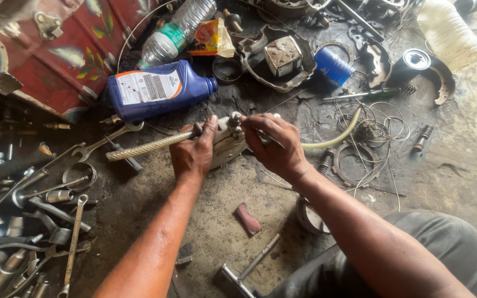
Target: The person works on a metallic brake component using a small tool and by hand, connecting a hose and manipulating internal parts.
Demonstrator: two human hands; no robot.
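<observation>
Grey metal part [228, 140] sits between both hands above the oily floor [216, 232]: left hand [193, 154] closed around it, right hand [274, 144] clamped on its top, braided hose [150, 146] jutting left.

Both forearms bare, no sleeves, gloves or wristwear; grease-smeared left hand [193, 154] and right hand [276, 148]; dark grey trousers [443, 248].

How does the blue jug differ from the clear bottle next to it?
The blue jug is opaque, squarish and broad, with a big white label on its side; the clear bottle is see-through, round and slimmer, with a green label band. The jug lies nearer the left hand and right hand; the bottle lies farther back, against the red trunk. Both lie on their sides on the dirty floor.
</observation>
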